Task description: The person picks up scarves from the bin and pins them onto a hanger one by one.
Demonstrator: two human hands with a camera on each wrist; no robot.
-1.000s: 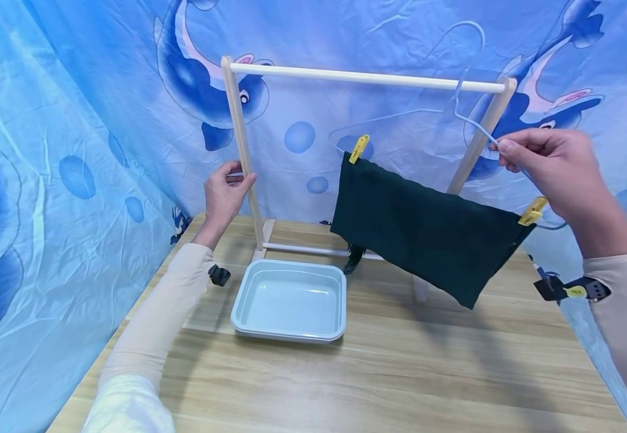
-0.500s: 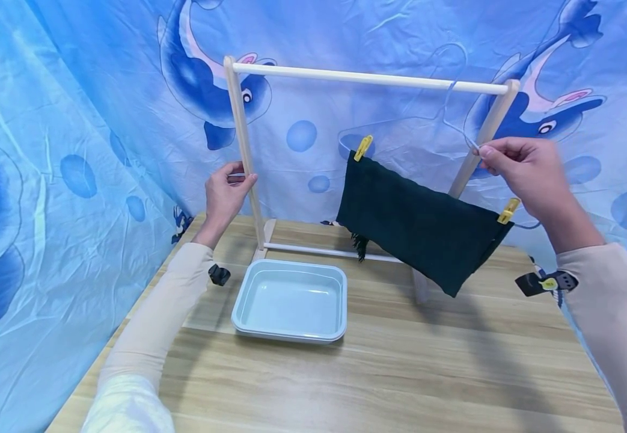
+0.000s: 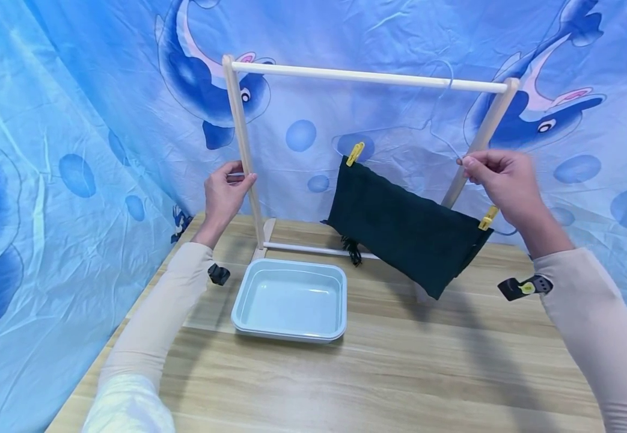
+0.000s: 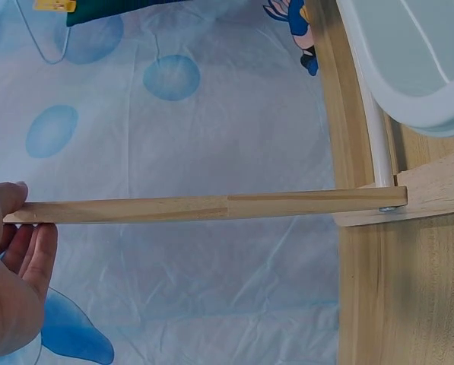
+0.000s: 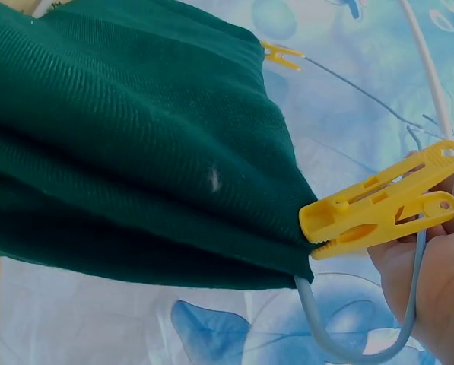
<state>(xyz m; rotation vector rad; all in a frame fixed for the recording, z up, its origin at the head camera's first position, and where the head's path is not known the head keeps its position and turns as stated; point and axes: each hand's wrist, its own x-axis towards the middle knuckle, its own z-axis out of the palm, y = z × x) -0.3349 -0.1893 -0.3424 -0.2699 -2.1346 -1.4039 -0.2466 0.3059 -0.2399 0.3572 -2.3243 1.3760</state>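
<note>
hanging dark green cloth (image 3: 405, 231), yellow-pegged

The head camera is looking forward and down over the worktop (image 3: 400, 373) at the whole wooden rack (image 3: 367, 76). The left wrist camera is viewing its post (image 4: 204, 207) closely, sideways. The right wrist camera is sitting beside the green cloth (image 5: 128, 144), also seen from the head.

The rack (image 3: 364, 75) is showing pale, matt, smooth wood. The cloth (image 3: 405, 225) at 3 o'clock of it is looking dark green, ribbed and matt. The pegs (image 5: 379, 205) are gleaming as glossy yellow plastic, the hanger (image 5: 363, 346) as smooth grey-blue coated wire. The tray (image 3: 290, 300) is shining as smooth plastic on the grained wood table (image 3: 400, 373).
</note>
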